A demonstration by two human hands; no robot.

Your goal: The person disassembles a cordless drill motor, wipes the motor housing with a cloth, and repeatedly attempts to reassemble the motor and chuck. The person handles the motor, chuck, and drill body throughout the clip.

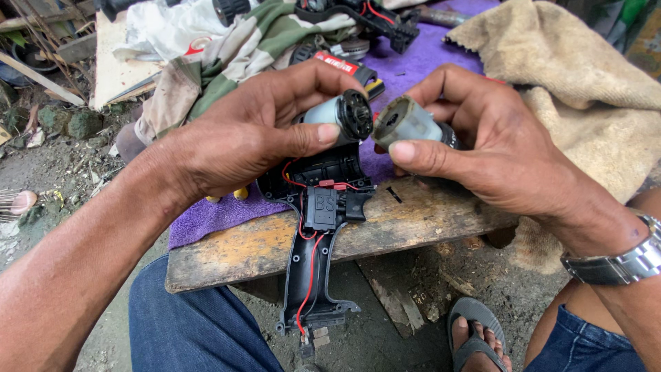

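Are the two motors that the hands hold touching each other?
Apart. In the head view, a narrow dark gap shows between the black end of the left motor and the open grey end of the right motor.

A smooth, dull-grey metal motor (335, 112) with a black ribbed end is seen beside a grimy, matt metal cylinder (407, 122). The drill housing (318, 227) is made of matt black plastic. Rough, stained wood forms the plank (413, 220); soft purple cloth (206, 217) and coarse tan towel (585, 76) are laid over it.
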